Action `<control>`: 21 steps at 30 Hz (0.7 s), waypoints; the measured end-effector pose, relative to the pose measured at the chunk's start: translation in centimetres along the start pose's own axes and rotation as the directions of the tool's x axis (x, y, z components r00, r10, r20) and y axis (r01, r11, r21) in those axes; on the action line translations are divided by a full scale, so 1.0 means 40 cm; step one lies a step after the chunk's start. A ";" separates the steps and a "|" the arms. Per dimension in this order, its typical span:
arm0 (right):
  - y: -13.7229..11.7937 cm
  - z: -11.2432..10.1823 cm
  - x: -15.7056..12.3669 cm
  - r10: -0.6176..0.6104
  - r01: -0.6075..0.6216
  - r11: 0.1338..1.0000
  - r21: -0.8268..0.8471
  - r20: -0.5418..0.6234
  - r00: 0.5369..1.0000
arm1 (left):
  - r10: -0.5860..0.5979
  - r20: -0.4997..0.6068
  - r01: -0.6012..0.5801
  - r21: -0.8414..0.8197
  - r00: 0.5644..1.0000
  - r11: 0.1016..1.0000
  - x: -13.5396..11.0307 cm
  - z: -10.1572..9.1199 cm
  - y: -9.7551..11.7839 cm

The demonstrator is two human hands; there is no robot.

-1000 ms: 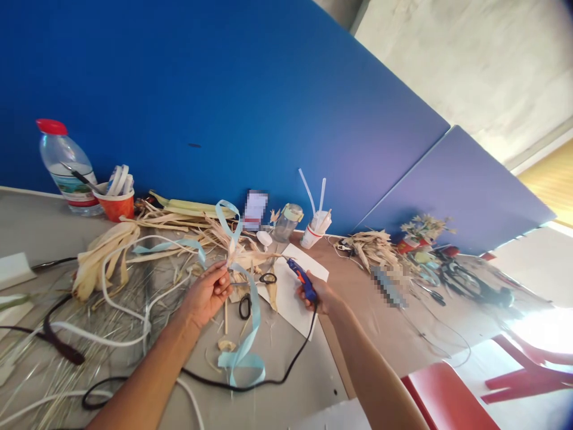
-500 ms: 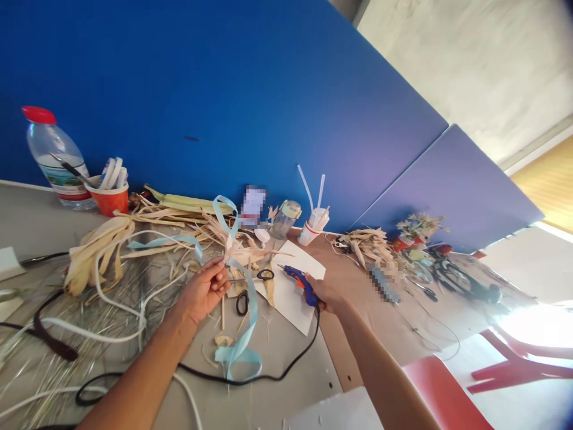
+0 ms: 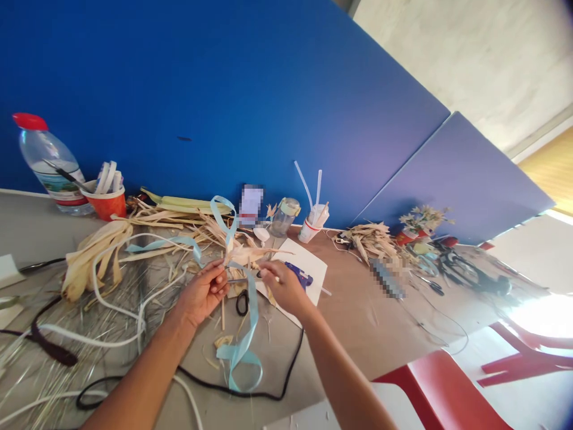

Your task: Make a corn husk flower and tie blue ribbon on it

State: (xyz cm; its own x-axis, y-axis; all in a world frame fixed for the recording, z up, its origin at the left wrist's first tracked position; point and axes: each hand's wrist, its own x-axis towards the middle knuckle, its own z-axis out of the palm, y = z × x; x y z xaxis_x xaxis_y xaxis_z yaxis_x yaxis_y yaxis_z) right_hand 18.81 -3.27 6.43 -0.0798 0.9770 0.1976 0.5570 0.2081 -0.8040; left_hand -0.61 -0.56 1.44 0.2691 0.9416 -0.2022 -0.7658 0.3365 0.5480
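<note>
My left hand (image 3: pixel 202 294) is closed, its thumb and fingertips pinching the base of a pale corn husk flower (image 3: pixel 247 255). A light-blue ribbon (image 3: pixel 253 307) loops above that hand and trails down to the table. My right hand (image 3: pixel 286 290) has its fingers curled over the upper loop of the scissors (image 3: pixel 242 292); whatever is in them is hidden. The other black scissor loop shows below. Just behind the right hand, a blue glue gun (image 3: pixel 301 275) lies on white paper (image 3: pixel 316 263), partly covered by the hand.
Dried corn husks (image 3: pixel 96 254) and clear strands cover the left side, crossed by a white cable (image 3: pixel 96 280). A black cord (image 3: pixel 295 364) curves in front. Along the blue panel stand a bottle (image 3: pixel 49 161), a red cup (image 3: pixel 107 203), a jar (image 3: pixel 284 218) and a straw cup (image 3: pixel 310 230).
My right hand has let go of the glue gun, which now lies on the paper, and has moved left to the scissors. My left hand keeps its pinch in nearly the same place.
</note>
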 end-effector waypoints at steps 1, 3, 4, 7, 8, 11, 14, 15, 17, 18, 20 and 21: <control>-0.014 0.030 0.010 -0.061 0.061 0.998 0.005 0.011 0.998 | -0.001 -0.002 0.001 0.007 1.000 1.000 0.000 -0.001 -0.001; -0.023 0.082 0.031 -0.076 0.075 0.997 0.026 0.027 0.997 | -0.003 0.002 0.003 0.011 1.000 1.000 0.003 -0.004 -0.002; -0.020 0.103 0.039 -0.068 0.067 0.997 0.030 0.024 0.997 | 0.001 0.008 -0.001 0.009 1.000 1.000 0.004 -0.006 -0.003; 0.000 0.145 0.054 -0.021 0.020 0.997 0.077 0.014 1.000 | 0.009 0.011 -0.009 0.014 1.000 1.000 0.007 -0.007 -0.002; 0.006 0.154 0.056 -0.009 0.007 0.994 0.110 0.018 1.000 | 0.011 0.004 -0.011 0.021 1.000 1.000 0.006 -0.005 -0.002; 0.015 0.170 0.056 0.041 -0.048 0.970 0.238 0.034 0.999 | 0.019 -0.028 -0.018 0.053 0.999 0.998 0.002 0.006 0.000; 0.009 0.176 0.054 0.104 -0.110 0.927 0.360 0.036 0.994 | 0.050 -0.070 -0.043 0.104 0.996 0.994 -0.002 0.018 -0.001; 0.006 0.177 0.053 0.114 -0.119 0.913 0.390 0.036 0.993 | 0.070 -0.089 -0.058 0.129 0.994 0.990 -0.002 0.021 -0.003; 0.000 0.176 0.050 0.116 -0.121 0.893 0.433 0.039 0.993 | 0.127 -0.126 -0.101 0.197 0.984 0.975 0.001 0.023 -0.010; -0.003 0.175 0.047 0.115 -0.120 0.886 0.449 0.038 0.993 | 0.160 -0.142 -0.124 0.238 0.977 0.963 0.003 0.022 -0.014; -0.007 0.173 0.042 0.121 -0.119 0.868 0.482 0.027 0.992 | 0.232 -0.168 -0.166 0.333 0.958 0.928 0.008 0.020 -0.023; -0.009 0.173 0.040 0.127 -0.120 0.857 0.501 0.020 0.992 | 0.269 -0.175 -0.186 0.386 0.947 0.904 0.010 0.018 -0.027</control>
State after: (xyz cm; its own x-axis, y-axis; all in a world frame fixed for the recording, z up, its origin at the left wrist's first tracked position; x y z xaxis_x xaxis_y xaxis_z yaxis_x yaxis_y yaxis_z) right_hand 12.75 -1.47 3.17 -0.0249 0.9963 0.0822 0.0728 0.0838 -0.9938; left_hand 0.74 -0.55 1.33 -0.0534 0.9812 -0.1856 -0.5169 0.1318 0.8458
